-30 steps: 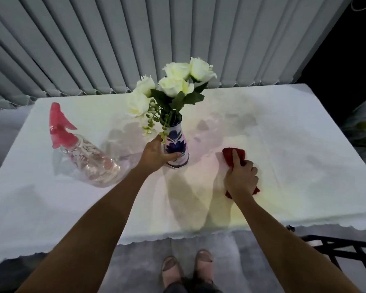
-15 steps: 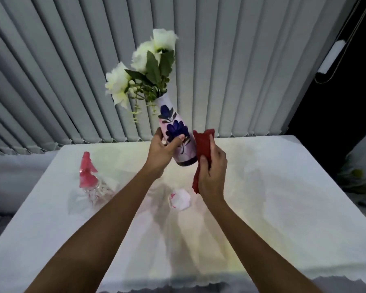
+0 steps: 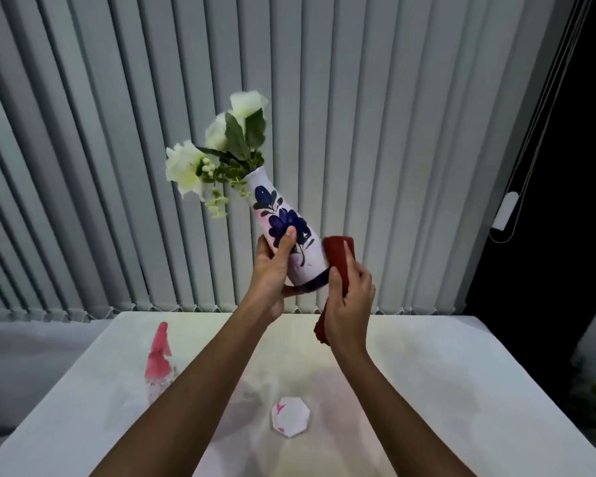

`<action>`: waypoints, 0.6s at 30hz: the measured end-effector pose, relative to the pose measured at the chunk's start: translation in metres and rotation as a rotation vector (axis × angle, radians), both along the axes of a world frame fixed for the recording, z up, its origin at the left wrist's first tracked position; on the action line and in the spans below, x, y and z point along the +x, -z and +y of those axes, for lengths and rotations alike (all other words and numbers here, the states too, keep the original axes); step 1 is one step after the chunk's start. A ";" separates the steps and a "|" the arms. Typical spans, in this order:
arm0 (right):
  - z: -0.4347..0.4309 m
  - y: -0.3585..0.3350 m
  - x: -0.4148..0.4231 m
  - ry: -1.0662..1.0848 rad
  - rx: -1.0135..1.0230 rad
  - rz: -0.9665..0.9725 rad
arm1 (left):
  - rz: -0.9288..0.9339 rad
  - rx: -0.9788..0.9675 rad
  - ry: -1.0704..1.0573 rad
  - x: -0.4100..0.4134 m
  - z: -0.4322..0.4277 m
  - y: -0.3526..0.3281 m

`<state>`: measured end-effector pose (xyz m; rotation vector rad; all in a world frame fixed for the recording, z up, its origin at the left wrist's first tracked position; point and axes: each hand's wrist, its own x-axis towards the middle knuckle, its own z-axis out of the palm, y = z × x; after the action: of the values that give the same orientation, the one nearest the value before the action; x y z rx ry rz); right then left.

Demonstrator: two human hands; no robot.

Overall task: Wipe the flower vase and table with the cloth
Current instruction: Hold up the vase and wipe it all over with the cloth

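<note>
Grey vertical blinds [image 3: 358, 132] hang behind a white-covered table [image 3: 444, 390]. Above it, the left hand [image 3: 272, 266] grips the flower vase [image 3: 286, 232] around its lower body, thumb curled across the blue floral pattern, forearm reaching up from the lower left. The vase is lifted clear of the table and tilts left, its white flowers [image 3: 214, 149] uppermost. The right hand [image 3: 350, 304] pinches the red cloth [image 3: 338, 256], pressing it to the vase's right side near the base. A pink-topped spray bottle [image 3: 158, 359] and a small white octagonal coaster [image 3: 290, 416] sit on the table below.
</note>
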<state>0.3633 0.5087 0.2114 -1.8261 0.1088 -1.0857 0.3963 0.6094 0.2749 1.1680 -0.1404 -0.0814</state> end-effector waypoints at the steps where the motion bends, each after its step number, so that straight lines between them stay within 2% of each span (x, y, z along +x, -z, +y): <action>1: 0.001 0.005 -0.006 0.018 -0.064 -0.025 | 0.011 -0.034 0.003 0.000 0.002 -0.004; 4: 0.007 0.011 -0.017 0.123 -0.338 -0.075 | 0.028 -0.052 0.019 -0.004 0.007 -0.010; 6: 0.009 -0.001 -0.013 0.188 -0.406 -0.092 | 0.027 -0.020 0.033 -0.009 0.009 -0.007; 9: 0.008 -0.023 -0.004 0.113 -0.203 0.028 | 0.021 0.027 0.040 -0.016 0.009 0.003; 12: -0.006 -0.025 0.003 -0.228 0.214 0.166 | 0.002 0.054 0.043 -0.021 0.011 0.004; 13: -0.008 -0.021 -0.001 -0.267 0.260 0.187 | -0.005 0.060 0.046 -0.022 0.013 0.003; 14: -0.007 -0.017 -0.008 -0.251 0.222 0.186 | -0.009 0.066 0.051 -0.022 0.015 0.003; 18: 0.008 -0.011 -0.032 0.007 -0.250 -0.002 | 0.007 0.076 0.089 -0.023 0.019 0.003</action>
<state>0.3316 0.5166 0.2223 -2.0482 -0.0231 -1.1467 0.3728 0.6280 0.2715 1.2376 -0.1851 -0.1707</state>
